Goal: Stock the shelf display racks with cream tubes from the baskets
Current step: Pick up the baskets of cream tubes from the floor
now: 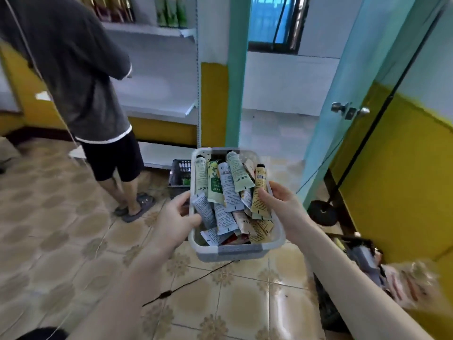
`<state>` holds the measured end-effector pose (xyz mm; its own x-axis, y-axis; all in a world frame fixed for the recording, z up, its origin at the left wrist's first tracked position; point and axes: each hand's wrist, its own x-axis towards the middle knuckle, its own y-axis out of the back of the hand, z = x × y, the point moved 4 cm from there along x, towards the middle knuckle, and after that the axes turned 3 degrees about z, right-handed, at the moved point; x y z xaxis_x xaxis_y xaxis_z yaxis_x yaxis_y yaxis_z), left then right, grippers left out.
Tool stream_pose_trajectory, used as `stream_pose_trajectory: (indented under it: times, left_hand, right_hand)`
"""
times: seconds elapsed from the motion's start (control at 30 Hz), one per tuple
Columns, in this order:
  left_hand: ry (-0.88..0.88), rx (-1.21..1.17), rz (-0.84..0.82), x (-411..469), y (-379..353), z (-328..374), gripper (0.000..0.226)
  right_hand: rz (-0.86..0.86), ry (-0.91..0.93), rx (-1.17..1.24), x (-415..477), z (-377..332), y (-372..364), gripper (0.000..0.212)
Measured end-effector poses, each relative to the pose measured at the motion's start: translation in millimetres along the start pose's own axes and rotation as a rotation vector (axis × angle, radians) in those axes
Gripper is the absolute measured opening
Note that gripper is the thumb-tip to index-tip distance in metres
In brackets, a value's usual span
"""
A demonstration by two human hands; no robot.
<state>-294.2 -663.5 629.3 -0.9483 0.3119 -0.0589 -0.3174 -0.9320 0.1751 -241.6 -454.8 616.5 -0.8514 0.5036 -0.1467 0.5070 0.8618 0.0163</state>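
Note:
A pale grey plastic basket (241, 252) hangs in front of me above the tiled floor, carried between both hands. Several cream tubes (228, 190) fill it, green, white and yellow, some leaning upright against the far wall. My left hand (175, 220) grips the basket's left rim, thumb over the edge. My right hand (282, 204) grips the right rim, its thumb pressing a yellow tube (259, 190) against the side. White shelves (157, 94) stand ahead on the left, mostly bare, with green tubes (171, 11) on the top one.
A person in a grey shirt and black shorts (81, 82) stands at the shelves on the left. A dark crate (180, 176) sits on the floor behind the basket. An open doorway and a glass door with a knob (349, 111) lie to the right; a black stand base (323, 213) and clutter are nearby.

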Motion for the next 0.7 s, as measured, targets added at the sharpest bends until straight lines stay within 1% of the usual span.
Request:
stream_pose_trajectory:
  times: [0.1, 0.2, 0.27, 0.37, 0.53, 0.6, 0.7]
  left_hand:
    - [0.040, -0.018, 0.111, -5, 40, -11, 0.055]
    - [0.081, -0.011, 0.256, -10, 76, -22, 0.061]
    - [0.096, 0.006, 0.353, -12, 95, -27, 0.060]
    - [0.140, -0.023, 0.495, -16, 117, -32, 0.057]
    - [0.188, -0.031, 0.685, -22, 146, -43, 0.060]
    - [0.213, -0.047, 0.760, -25, 157, -47, 0.059]
    - [0.232, -0.044, 0.858, -28, 176, -52, 0.057]
  right_hand:
    - [-0.114, -0.006, 0.000, 18, 3, -50, 0.010]
    - [-0.242, 0.012, -0.026, 32, 3, -98, 0.010]
    - [-0.343, 0.016, -0.049, 41, 2, -127, 0.010]
    - [-0.494, 0.022, -0.107, 51, -5, -168, 0.017]
    - [-0.705, 0.016, -0.116, 62, -14, -227, 0.014]
    - [-0.770, 0.016, -0.129, 65, -14, -249, 0.014]
    - [-0.851, -0.013, -0.137, 66, -14, -284, 0.022]
